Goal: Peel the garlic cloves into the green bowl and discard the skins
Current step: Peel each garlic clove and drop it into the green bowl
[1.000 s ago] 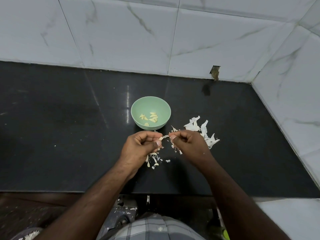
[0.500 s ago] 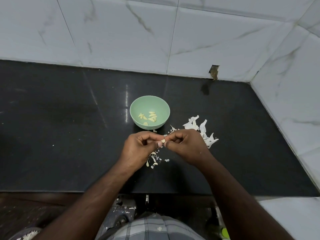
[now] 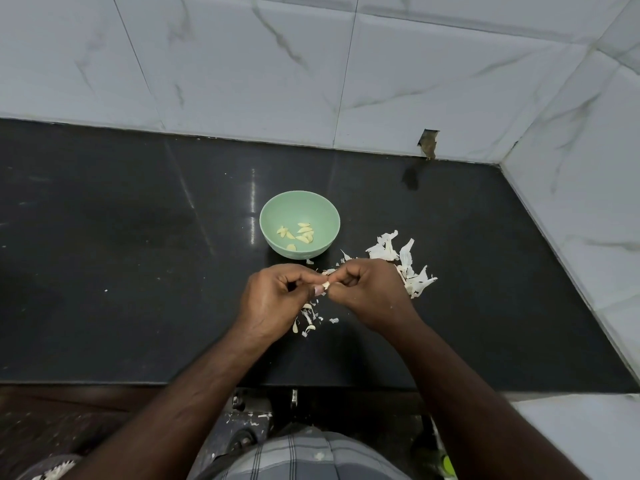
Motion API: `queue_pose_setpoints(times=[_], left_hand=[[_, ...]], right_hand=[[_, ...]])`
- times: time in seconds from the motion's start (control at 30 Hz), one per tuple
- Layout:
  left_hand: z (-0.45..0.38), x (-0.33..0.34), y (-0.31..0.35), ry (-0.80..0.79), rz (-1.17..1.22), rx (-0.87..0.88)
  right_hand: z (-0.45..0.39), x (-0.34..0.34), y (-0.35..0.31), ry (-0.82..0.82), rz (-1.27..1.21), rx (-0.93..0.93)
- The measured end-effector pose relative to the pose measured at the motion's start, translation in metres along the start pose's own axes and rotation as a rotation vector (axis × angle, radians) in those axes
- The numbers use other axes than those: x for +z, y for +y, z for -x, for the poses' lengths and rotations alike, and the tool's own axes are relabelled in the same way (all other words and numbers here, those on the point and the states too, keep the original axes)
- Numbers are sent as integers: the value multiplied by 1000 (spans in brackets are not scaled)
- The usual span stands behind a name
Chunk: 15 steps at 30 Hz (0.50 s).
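Left hand (image 3: pixel 273 299) and right hand (image 3: pixel 367 292) pinch one garlic clove (image 3: pixel 326 285) together, stripping skin; green bowl (image 3: pixel 300 223) just beyond for drop.

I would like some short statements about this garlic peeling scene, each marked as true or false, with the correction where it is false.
1. The green bowl holds several peeled cloves. True.
2. The left hand and the right hand both pinch one small garlic clove between them. True.
3. The big pile of white skins lies inside the bowl. False: it lies on the black counter, to the right of the bowl.
4. The hands work directly above the bowl. False: they are nearer the person than the bowl, over the counter.
5. Small scraps lie on the counter under the hands. True.
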<state>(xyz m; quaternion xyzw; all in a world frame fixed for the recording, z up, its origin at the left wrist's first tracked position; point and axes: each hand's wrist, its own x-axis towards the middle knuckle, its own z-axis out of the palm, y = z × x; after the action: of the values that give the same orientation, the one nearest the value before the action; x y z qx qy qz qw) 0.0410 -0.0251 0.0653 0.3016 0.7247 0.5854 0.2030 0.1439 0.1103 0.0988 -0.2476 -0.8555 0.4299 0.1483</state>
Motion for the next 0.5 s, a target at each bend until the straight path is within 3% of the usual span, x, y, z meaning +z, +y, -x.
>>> queue_pose_setpoints(times=[0.17, 0.33, 0.5], left_hand=[[-2, -1, 4, -9, 40, -37], [-3, 0, 7, 13, 178, -90], [-3, 0, 5, 9, 283, -142]], right_hand=[[-5, -5, 2, -55, -21, 31], [-6, -8, 1, -99, -388, 99], [-7, -1, 3, -81, -483, 110]])
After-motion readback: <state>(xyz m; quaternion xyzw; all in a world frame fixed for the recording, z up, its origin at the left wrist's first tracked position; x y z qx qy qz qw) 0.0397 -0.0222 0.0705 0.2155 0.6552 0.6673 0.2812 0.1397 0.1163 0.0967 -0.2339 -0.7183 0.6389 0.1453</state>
